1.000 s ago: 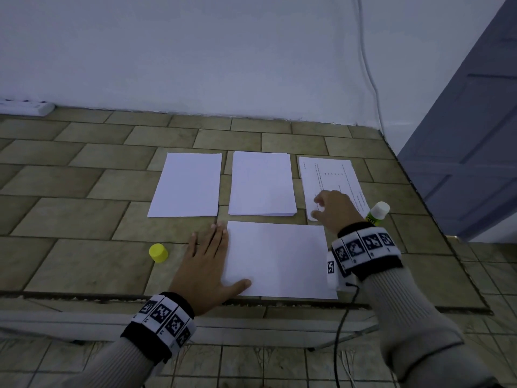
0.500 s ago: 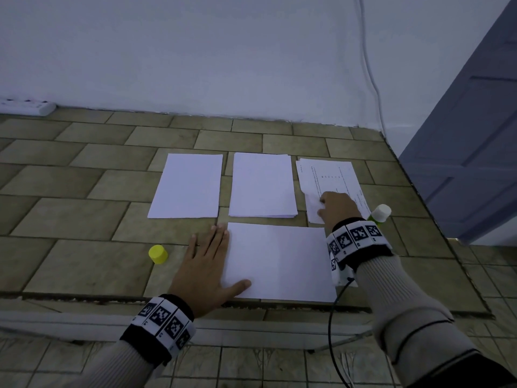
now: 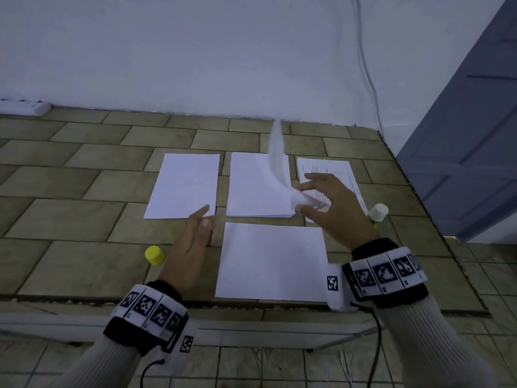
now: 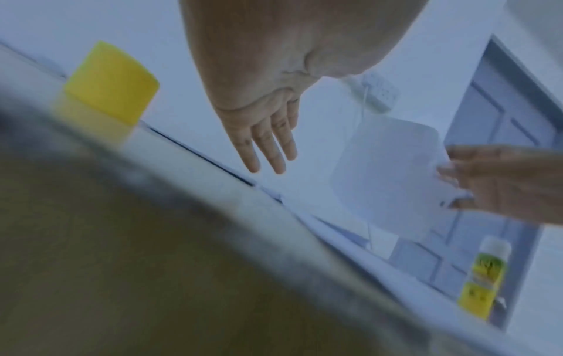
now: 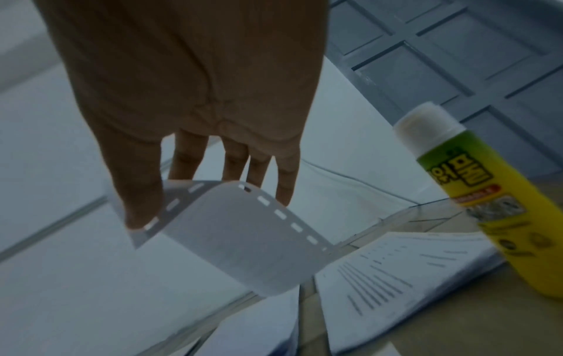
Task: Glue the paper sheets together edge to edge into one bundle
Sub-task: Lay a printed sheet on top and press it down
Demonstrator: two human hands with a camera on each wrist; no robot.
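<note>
In the head view my right hand (image 3: 302,198) pinches a corner of a white sheet (image 3: 277,161) that curls up over the middle stack (image 3: 251,189). The right wrist view shows my thumb (image 5: 137,192) on that sheet (image 5: 237,236), which has slots punched along its edge. My left hand (image 3: 205,218) hovers with straight fingers, holding nothing, near the top left corner of the front sheet (image 3: 272,261). A blank stack (image 3: 184,186) lies at the back left and a printed stack (image 3: 333,170) at the back right. The glue stick (image 3: 377,214) stands uncapped to the right of my right hand.
A yellow cap (image 3: 154,255) stands on the tiles left of my left hand. The tiled ledge (image 3: 70,208) ends in a front edge just below the front sheet. A wall runs behind, a power strip (image 3: 25,106) sits far left, and a blue door (image 3: 461,135) is at the right.
My right hand has lifted a sheet off the printed stack and swung it leftwards over the middle stack. My left hand has come up off the front sheet.
</note>
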